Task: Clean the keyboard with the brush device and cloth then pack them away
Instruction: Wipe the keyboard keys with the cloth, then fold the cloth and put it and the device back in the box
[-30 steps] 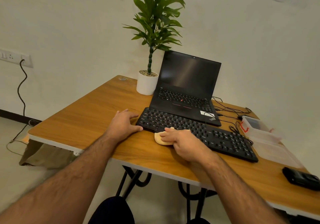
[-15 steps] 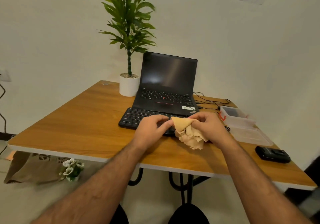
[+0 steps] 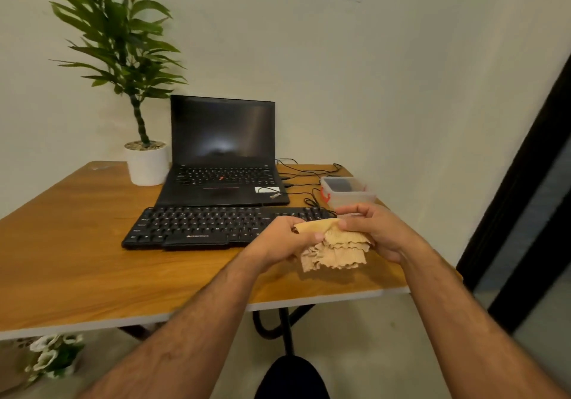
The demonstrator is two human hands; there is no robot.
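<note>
Step in hand: the wiping seems finished and the folding of the cloth (image 3: 335, 248) for packing seems begun; this is my judgement from how it is held.
Cloth: a tan, ribbed piece, lifted above the front part of the bench (image 3: 77, 244), hanging in layers between both hands, just in front of the right end of the keyboard (image 3: 213, 225).
Left hand (image 3: 285, 241): grip closed, thumb and fingers pinch the upper left edge of the cloth.
Right hand (image 3: 375, 233): grip closed, curled fingers pinch the upper right edge.
Box (image 3: 347, 191): a clear open container at the far right of the bench, behind the hands, with something dark inside; I cannot tell what it is.
Next move: probably to fold the cloth smaller, then carry it to the box; the loose layers must be kept together.
Difference from earlier: one second ago the right hand pressed the bunched cloth at the front edge of the keyboard and the left hand rested flat beside the keyboard. Now the cloth is off the bench and both hands share it.
Brush device: not recognisable in this view.
</note>
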